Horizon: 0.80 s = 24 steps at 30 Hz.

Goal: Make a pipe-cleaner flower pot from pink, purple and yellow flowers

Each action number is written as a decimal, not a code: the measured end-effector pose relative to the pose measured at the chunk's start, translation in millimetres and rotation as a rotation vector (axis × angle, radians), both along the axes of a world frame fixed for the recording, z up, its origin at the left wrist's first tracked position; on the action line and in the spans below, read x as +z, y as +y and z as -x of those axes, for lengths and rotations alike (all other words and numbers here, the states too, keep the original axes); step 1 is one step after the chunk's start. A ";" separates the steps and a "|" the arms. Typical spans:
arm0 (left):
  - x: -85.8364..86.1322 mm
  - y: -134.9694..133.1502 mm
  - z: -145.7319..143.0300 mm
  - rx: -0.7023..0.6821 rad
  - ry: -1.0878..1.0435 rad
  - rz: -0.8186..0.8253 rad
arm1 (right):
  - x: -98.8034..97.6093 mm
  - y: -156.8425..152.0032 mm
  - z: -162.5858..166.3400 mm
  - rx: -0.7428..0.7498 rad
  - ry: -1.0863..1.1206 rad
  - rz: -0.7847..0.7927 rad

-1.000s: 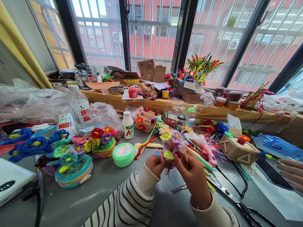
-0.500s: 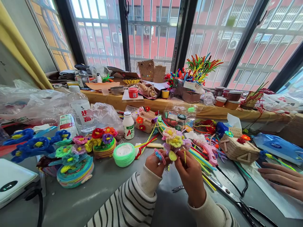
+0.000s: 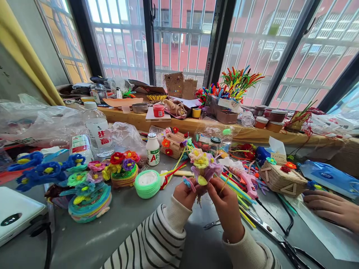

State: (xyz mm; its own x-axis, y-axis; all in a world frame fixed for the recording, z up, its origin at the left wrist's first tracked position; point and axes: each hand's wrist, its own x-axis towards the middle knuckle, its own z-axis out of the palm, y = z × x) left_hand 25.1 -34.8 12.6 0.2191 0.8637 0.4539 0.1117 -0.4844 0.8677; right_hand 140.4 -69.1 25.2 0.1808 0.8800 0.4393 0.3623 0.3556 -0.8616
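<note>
Both my hands meet over the grey table and grip a small bouquet of pipe-cleaner flowers (image 3: 202, 164) in pink, yellow and purple. My left hand (image 3: 183, 193) is closed round the bunched stems from the left, and a small pink and blue flower sticks out by its fingers. My right hand (image 3: 226, 207) pinches the stems from the right, with a thin yellow-green pipe cleaner (image 3: 226, 182) rising between its fingers. My sleeves are cream with dark stripes.
Another person's hand (image 3: 331, 207) rests on the table at far right. Scissors (image 3: 269, 229), a pink glue gun (image 3: 246, 179), loose pipe cleaners, a woven basket (image 3: 282, 179), a green tape roll (image 3: 146, 183), a white bottle (image 3: 153, 149) and stacked flower coasters (image 3: 89, 198) surround me.
The bouquet has turned and tilted a little in my hands. The other person's hand at far right has slid further onto the table and curled.
</note>
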 end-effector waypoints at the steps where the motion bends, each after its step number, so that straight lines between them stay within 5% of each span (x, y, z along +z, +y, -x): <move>1: -0.5 0.1 -0.4 -0.009 -0.009 0.012 | 0.5 0.4 -0.7 0.025 0.031 0.024; 12: -1.6 0.8 -6.2 -0.218 -0.327 0.427 | 2.0 2.3 1.4 0.124 0.320 0.109; 24: 3.2 -1.1 0.2 -0.454 -0.358 0.668 | -1.5 6.8 -10.5 0.174 0.166 0.114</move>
